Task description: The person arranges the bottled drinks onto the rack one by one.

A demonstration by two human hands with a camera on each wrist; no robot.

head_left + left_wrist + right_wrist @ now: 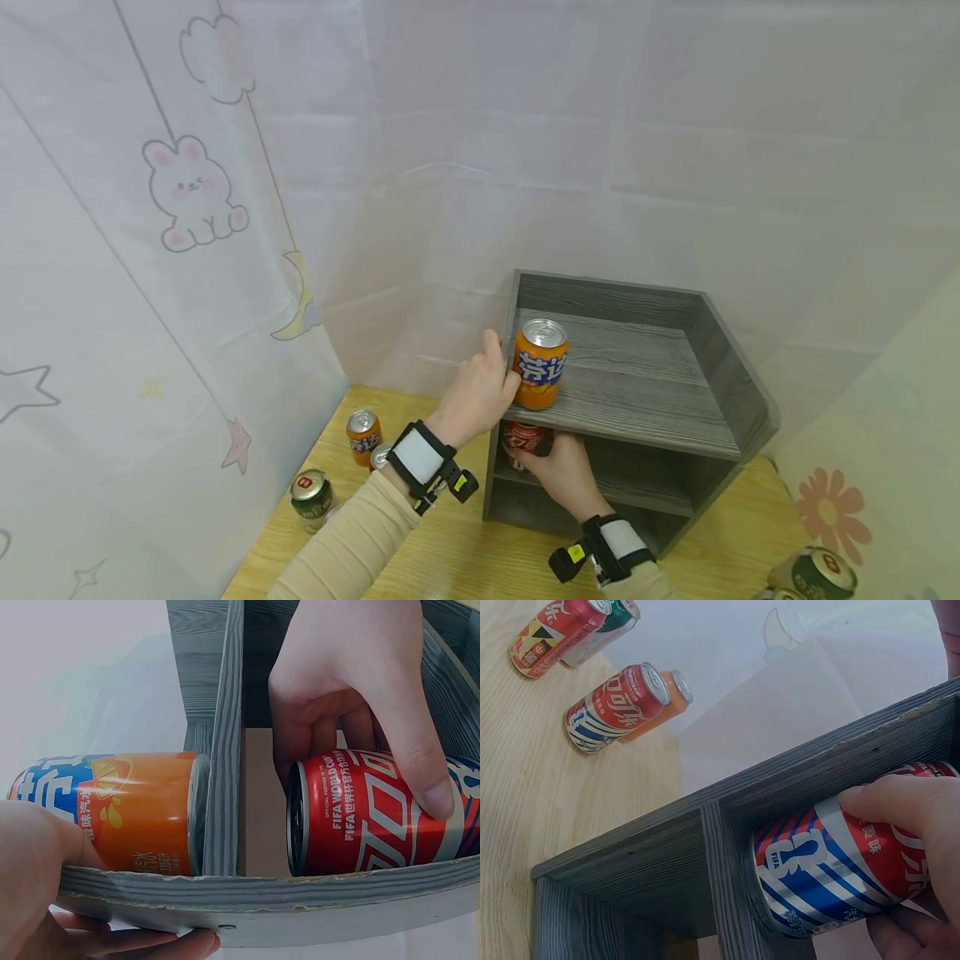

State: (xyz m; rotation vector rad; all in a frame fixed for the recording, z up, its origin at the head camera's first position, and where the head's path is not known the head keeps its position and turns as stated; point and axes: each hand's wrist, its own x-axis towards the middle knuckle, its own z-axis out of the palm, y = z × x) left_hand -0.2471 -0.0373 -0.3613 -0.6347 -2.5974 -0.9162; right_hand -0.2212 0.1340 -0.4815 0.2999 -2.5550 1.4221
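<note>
Your left hand [476,395] grips the orange soda can [540,364] on the grey wooden shelf's [645,400] top board; your right hand [564,475] grips the red cola can [527,438] on the level beneath.

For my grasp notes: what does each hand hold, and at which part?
Left hand holds the orange can's side on the top shelf; right hand grips the red can around its body.
</note>
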